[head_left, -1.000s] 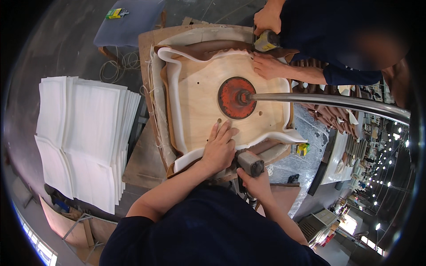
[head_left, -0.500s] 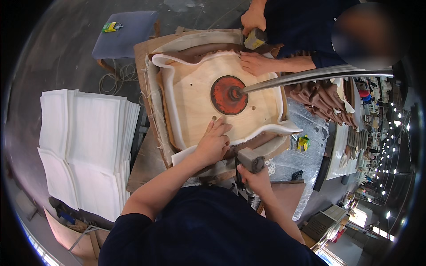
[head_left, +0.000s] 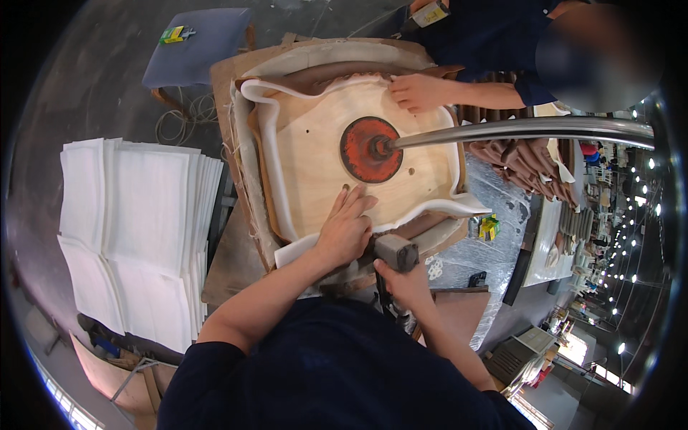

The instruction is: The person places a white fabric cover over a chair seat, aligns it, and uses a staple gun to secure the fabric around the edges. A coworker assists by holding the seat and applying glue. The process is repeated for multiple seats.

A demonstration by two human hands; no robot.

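Observation:
A pale plywood seat panel (head_left: 308, 165) lies in a frame, edged with white foam (head_left: 269, 143) and brown upholstery fabric (head_left: 430, 218). A round red disc (head_left: 358, 159) on a metal arm (head_left: 530, 132) rests on its middle. Flat on the near part of the panel lies my left hand (head_left: 344, 233), fingers stretched toward a small hole. My right hand (head_left: 403, 283) is wrapped round the handle of a grey staple gun (head_left: 395, 252), its head at the near edge beside my left hand. Where its nose touches is hidden.
Across the panel, a co-worker's hand (head_left: 419, 93) presses the far edge; their other hand holds a staple gun (head_left: 430, 14). White foam sheets (head_left: 136, 208) are stacked at left. Brown fabric pieces (head_left: 523, 161) and a green-yellow box (head_left: 489, 227) lie at right. A grey stool (head_left: 197, 50) stands far left.
My staple gun has shifted slightly left, closer to my left hand, which stays in place. The co-worker's staple gun has lifted up and away from the panel's far edge.

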